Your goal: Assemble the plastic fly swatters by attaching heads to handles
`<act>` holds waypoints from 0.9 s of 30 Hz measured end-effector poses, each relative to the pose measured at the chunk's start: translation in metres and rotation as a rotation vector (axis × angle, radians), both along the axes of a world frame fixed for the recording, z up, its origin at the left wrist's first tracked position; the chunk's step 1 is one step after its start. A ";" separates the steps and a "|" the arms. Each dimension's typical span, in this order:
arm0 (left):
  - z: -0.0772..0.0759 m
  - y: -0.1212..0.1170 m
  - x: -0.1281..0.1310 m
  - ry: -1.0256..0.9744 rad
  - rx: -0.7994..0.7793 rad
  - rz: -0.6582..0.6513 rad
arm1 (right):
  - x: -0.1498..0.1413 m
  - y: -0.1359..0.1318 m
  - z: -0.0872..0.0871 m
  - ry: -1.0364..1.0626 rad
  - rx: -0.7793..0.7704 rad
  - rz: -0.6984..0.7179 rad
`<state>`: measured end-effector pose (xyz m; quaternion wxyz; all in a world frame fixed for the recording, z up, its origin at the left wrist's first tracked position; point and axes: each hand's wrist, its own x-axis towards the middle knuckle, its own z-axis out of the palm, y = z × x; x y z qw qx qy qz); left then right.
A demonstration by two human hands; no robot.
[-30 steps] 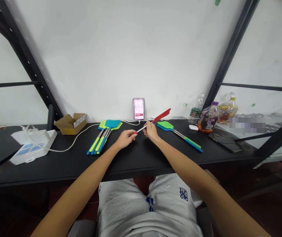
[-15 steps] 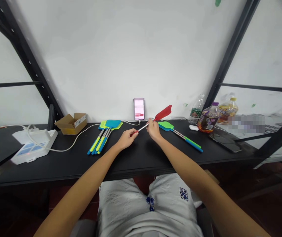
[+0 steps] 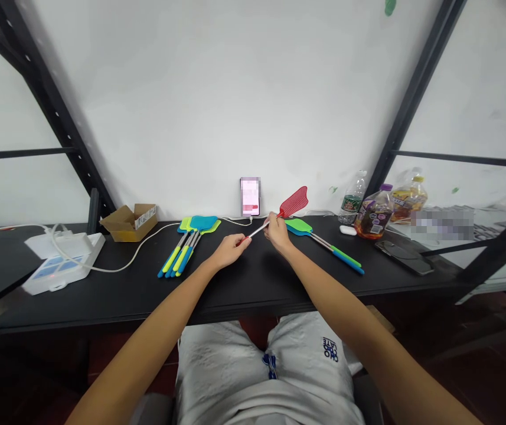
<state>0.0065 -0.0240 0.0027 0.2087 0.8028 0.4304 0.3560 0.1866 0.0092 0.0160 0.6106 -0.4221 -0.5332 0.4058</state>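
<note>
A red fly swatter (image 3: 294,202) with a thin metal shaft is held up over the black table, its perforated head tilted up to the right. My left hand (image 3: 229,250) is closed round its red handle end. My right hand (image 3: 276,231) grips the shaft close below the head. Left of my hands lies a bunch of several blue and yellow-green fly swatters (image 3: 203,224), handles towards me. To the right, a green fly swatter (image 3: 300,225) rests on a blue one, their handles (image 3: 346,260) pointing right and towards me.
A phone (image 3: 250,196) leans on the wall, with a cable plugged in. At left are an open cardboard box (image 3: 131,224) and a white power strip box (image 3: 60,268). Drink bottles (image 3: 373,213), a white case (image 3: 347,230) and a dark phone (image 3: 404,257) lie at right.
The red swatter's head has turned about its shaft, so its perforated face shows more broadly. Both hands keep their hold in nearly the same place.
</note>
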 end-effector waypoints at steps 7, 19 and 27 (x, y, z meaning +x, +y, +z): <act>-0.001 -0.003 -0.004 -0.022 0.129 0.037 | -0.004 -0.002 -0.005 -0.088 0.020 0.128; 0.018 -0.002 -0.036 -0.226 0.447 0.677 | 0.040 0.012 0.000 -0.822 0.086 -0.379; 0.029 -0.013 -0.071 0.032 0.523 0.993 | 0.096 0.012 0.000 -1.220 -0.215 -0.705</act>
